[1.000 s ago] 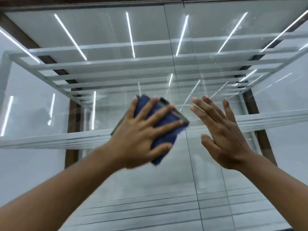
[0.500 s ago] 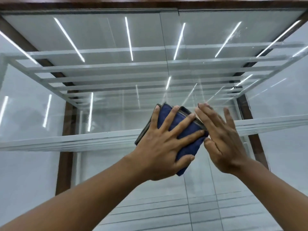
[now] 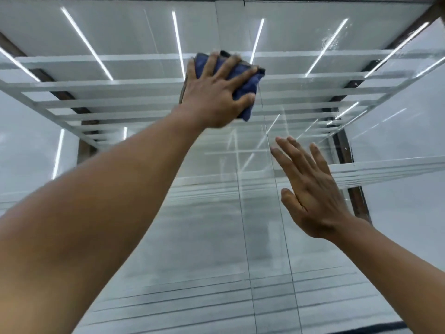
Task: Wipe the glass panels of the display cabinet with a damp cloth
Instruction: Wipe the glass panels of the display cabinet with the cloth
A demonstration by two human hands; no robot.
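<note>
Your left hand [image 3: 214,92], fingers spread flat, presses the folded blue cloth [image 3: 243,78] against the smooth glass panel [image 3: 144,32] at upper centre; your right hand [image 3: 313,191] lies open, empty, lower right.

- Thin bright white light strips [image 3: 178,44]: several, fanned out across the pale top area; fainter ones lower at left & right.
- Dark brown wooden upright [image 3: 346,150] at right, 2nd brown upright [image 3: 84,150] at left; both seen only in part.
- Narrow black band [image 3: 375,330] at bottom-right edge; can't tell what it is.

Folded dark-blue cloth [image 3: 249,79], pressed flat beneath my left hand [image 3: 214,97], high on the glass panel [image 3: 204,237], just left of the vertical seam [image 3: 266,138].
</note>
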